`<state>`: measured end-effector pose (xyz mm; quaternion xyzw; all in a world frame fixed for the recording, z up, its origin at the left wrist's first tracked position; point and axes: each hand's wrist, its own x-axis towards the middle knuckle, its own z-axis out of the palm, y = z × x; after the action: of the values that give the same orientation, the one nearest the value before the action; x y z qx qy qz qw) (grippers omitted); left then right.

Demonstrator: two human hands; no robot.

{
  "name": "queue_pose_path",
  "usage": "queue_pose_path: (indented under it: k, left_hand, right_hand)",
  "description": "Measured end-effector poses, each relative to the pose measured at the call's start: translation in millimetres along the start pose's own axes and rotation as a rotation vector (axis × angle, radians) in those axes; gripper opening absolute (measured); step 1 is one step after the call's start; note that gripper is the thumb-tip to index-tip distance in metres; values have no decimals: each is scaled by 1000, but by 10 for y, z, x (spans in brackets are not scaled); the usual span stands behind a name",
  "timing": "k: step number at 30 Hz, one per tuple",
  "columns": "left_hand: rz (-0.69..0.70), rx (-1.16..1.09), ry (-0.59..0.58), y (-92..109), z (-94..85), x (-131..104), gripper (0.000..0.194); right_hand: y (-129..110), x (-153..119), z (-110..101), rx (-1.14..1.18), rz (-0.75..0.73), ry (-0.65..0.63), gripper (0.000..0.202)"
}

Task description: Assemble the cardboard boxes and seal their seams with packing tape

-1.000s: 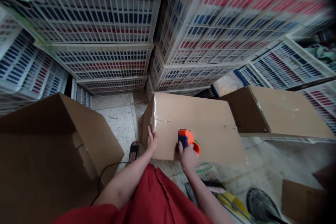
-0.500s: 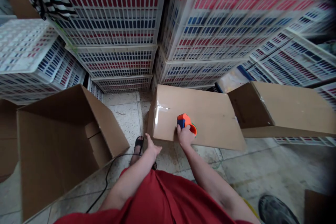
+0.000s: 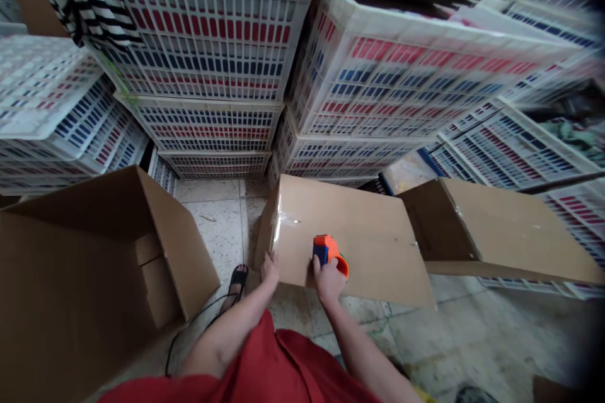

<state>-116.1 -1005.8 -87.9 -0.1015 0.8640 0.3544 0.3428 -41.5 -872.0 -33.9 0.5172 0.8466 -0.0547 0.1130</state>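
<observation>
A brown cardboard box (image 3: 368, 220) lies on the tiled floor in front of me, with shiny clear tape along its left edge. My left hand (image 3: 270, 269) touches the box's near left corner, its fingers closed on the edge. My right hand (image 3: 329, 280) is wrapped round an orange and blue tape dispenser (image 3: 326, 245), which rests on or just over the top of the box; which of the two cannot be made out. Part of a green ring shows at the dispenser's right side.
An open cardboard box (image 3: 108, 264) stands at the left, another (image 3: 520, 227) at the right. Stacked white plastic crates (image 3: 208, 75) line the back. A striped cloth (image 3: 94, 0) hangs at the upper left. My sandalled foot (image 3: 239, 277) and a black cable are on the floor.
My left hand was spread beside the box and has closed on its near left corner. My right hand still holds the dispenser. The whole view has shifted, with the boxes lower in the picture.
</observation>
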Motion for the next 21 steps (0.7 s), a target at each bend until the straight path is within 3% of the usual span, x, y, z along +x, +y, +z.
queue_pose_path:
  k: [4, 10, 13, 16, 21]
  left_hand:
    - [54, -40, -15, 554, -99, 564, 60]
    - [108, -79, -20, 1467, -266, 1618, 56]
    - [113, -51, -34, 1788, -316, 2049, 55]
    - [169, 14, -18, 1942, -370, 2283, 60]
    - [316, 135, 44, 2081, -476, 2318, 51]
  right_hand:
    - [-31, 12, 9, -15, -8, -12, 51]
    - [33, 122, 203, -36, -107, 50, 49]
    - [58, 179, 272, -50, -175, 83, 45]
    - [63, 230, 301, -52, -172, 66, 45]
    - [68, 304, 315, -47, -176, 35, 43]
